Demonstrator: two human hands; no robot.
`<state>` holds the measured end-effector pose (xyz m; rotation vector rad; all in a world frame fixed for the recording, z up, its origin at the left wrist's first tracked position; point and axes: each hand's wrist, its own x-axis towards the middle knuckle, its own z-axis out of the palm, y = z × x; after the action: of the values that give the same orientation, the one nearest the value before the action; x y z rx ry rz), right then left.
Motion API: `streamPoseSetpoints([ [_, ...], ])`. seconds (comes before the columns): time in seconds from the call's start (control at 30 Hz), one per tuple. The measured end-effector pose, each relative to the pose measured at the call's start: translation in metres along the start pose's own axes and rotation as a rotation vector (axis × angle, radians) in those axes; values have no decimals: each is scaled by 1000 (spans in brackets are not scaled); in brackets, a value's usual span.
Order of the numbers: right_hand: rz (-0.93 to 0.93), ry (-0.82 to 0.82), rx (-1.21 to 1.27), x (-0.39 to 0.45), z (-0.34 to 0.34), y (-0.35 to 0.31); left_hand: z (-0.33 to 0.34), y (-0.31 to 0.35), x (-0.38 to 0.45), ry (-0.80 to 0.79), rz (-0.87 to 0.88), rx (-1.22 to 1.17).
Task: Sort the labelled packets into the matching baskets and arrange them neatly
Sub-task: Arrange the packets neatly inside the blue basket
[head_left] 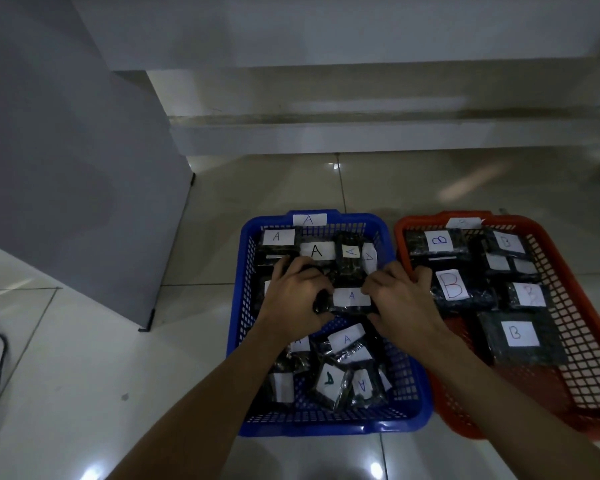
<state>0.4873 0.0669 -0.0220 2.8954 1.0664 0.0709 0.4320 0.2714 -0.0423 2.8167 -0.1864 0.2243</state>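
**Both hands on one "A" packet, blue basket**

Blue basket [243, 306] tagged "A" at its 12 o'clock rim; dark packets inside labelled "A". Red basket [568, 292] at 3 o'clock of it, packets labelled "B"; rim tag [463, 222] washed out, unreadable. Left hand [293, 292] and right hand [400, 294] curled round opposite ends of a dark packet [351, 299], white "A" label showing between them, at basket centre. Fingertips tucked under, mostly hidden. Red basket cut off at 3 o'clock. Contents of packets indistinct.
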Motion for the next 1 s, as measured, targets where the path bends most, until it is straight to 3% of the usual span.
streamPoseSetpoints([
  [0.13, -105, 18, 152, -15, -8, -7, -9, 4, -13, 81, -16, -97],
  [0.27, -289, -364, 377, -26, -21, -10, -27, 23, -45, 134, -130, -432],
  [0.37, -284, -510, 441, -29, -33, -10, -41, 46, -69, -92, -155, -596],
  [0.47, -321, -542, 211, -34, -41, -16, -41, 57, -79, -352, -80, -581],
  [0.57, -240, -577, 239, -43, -40, -22, -36, 56, -80, -396, -121, -552],
  [0.83, -30, -463, 751, -52, -36, -2, -39, 50, -80, -339, -218, -624],
  [1.0, 203, -261, 1262, -49, -42, 6, -46, 37, -78, -88, -445, -899],
])
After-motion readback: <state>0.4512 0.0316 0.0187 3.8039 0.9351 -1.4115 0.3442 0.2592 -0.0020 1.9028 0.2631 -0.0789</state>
